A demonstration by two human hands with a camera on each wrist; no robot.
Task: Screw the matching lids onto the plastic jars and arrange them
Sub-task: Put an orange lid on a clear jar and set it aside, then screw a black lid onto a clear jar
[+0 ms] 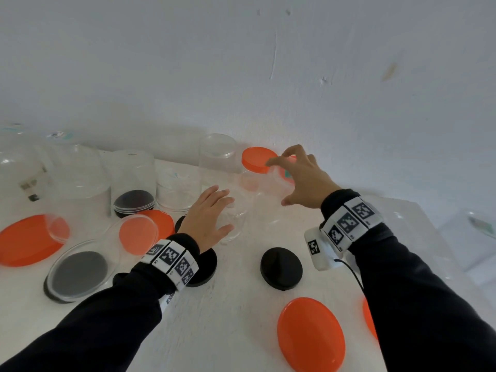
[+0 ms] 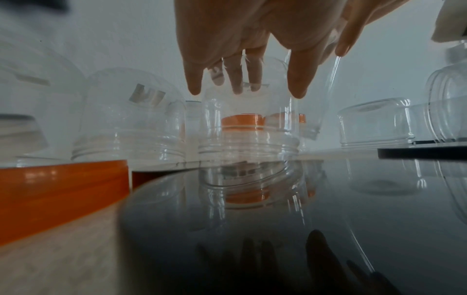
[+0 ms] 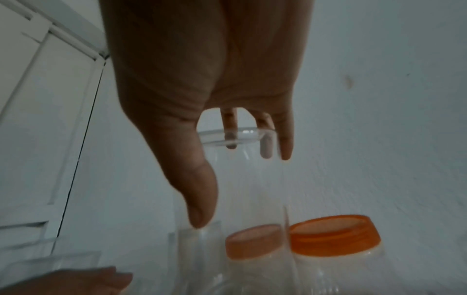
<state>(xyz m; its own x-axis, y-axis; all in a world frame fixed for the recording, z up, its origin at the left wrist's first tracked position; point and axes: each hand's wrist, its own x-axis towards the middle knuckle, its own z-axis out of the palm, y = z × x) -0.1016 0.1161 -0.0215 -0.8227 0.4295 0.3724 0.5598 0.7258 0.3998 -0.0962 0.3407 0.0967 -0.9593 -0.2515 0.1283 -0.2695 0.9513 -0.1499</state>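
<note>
While fingers spread, both hands [image 1: 212,213] [image 1: 300,178] loosely cup clear jar [image 1: 236,205].

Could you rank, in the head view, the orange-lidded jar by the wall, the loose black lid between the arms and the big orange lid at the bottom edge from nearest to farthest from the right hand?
From the right hand:
1. Orange-lidded jar, at the fingertips, by the wall.
2. Black lid, between the forearms.
3. Big orange lid, closest to the person.

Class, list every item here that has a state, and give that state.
Lidded jar: capped, upright.
Left jar: uncapped, mouth down.
Left hand: spread over left jar.
Right hand: around right jar, grip unclear.
Black lid: loose on table.
Orange lid: loose on table.
</note>
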